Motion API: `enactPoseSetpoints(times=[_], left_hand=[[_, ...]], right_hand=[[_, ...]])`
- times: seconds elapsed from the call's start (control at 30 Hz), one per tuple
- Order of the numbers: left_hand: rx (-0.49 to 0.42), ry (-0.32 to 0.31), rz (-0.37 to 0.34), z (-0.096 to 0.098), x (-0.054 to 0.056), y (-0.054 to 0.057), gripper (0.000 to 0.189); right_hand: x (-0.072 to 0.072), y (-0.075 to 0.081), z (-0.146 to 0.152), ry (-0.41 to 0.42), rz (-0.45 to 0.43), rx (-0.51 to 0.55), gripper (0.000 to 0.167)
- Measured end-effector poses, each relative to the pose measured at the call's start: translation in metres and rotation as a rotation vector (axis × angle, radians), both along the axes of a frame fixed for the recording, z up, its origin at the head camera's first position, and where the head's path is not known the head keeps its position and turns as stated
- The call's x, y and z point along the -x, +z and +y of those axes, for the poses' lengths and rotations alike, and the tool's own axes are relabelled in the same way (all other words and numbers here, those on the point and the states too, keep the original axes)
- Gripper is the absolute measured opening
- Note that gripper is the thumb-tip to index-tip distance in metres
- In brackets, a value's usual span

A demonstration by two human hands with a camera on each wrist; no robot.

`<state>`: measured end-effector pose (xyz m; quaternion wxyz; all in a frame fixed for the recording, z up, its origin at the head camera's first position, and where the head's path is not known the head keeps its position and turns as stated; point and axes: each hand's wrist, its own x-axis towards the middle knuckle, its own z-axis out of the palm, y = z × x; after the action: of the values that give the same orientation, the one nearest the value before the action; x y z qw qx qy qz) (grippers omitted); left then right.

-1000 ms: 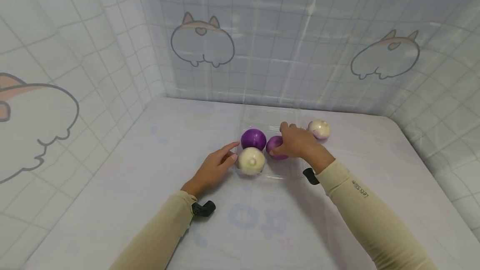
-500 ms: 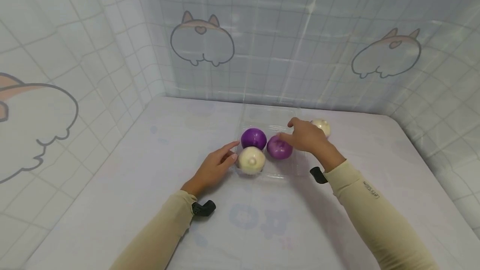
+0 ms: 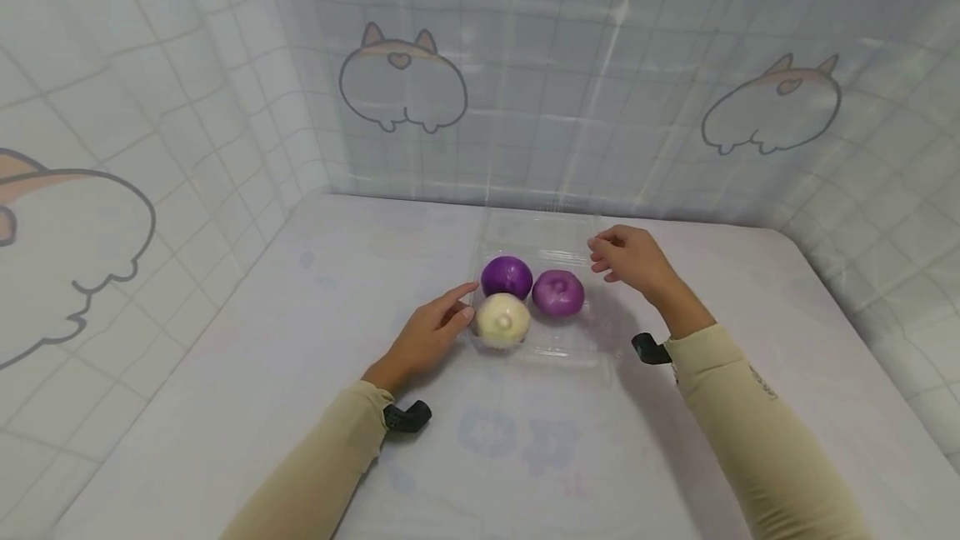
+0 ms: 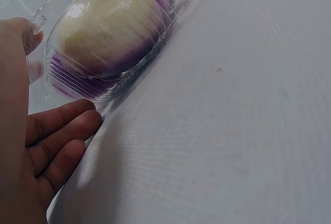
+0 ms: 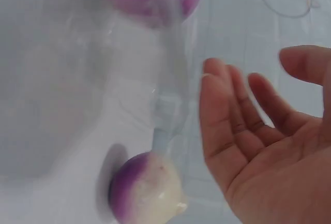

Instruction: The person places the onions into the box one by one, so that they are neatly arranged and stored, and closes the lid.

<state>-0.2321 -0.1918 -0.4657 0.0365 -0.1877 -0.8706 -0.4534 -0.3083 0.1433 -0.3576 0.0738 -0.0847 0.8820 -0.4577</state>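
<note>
A clear plastic container [image 3: 551, 350] holds three round, glossy vegetables: two purple ones [image 3: 507, 277] [image 3: 558, 293] and a white-topped one [image 3: 503, 322] at the front left. My left hand [image 3: 427, 336] rests at the container's left side, its fingers loosely bent at the wall. Up close in the left wrist view, the white-topped vegetable [image 4: 108, 25] shows purple lower down through the ribbed plastic. Right of the container my right hand [image 3: 633, 261] hovers with relaxed fingers and holds nothing. Below it in the right wrist view lies another purple-and-white vegetable [image 5: 147, 189], which the hand hides in the head view.
The container's clear lid [image 3: 538, 236] lies folded back toward the rear wall. A pale cloth [image 3: 300, 407] covers the table. Tile-patterned sheets [image 3: 555, 107] with cartoon animals enclose the back and sides.
My right hand has let go of the right-hand purple vegetable and moved up and right, over the loose vegetable outside the container. My left hand has stayed where it was.
</note>
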Motion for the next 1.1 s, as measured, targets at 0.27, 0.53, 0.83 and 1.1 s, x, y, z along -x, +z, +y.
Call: enactPoseSetpoints(times=[0.27,0.53,0.83,1.1], left_hand=[[-0.009,-0.004,-0.002,0.001,0.0,0.002,0.047],[-0.01,0.006,-0.003,0.0,0.001,-0.001,0.046],[-0.01,0.003,-0.011,0.0,-0.001,0.0,0.047],[0.0,0.004,-0.005,0.0,-0.003,0.001,0.047]], right_hand=[[0.003,-0.013,0.021,-0.087,0.067,0.177,0.042],[0.001,-0.016,0.031,-0.073,0.038,0.231,0.046],[0.007,-0.026,0.044,-0.096,0.022,0.24,0.047],[0.009,-0.038,0.058,-0.192,0.067,0.348,0.047]])
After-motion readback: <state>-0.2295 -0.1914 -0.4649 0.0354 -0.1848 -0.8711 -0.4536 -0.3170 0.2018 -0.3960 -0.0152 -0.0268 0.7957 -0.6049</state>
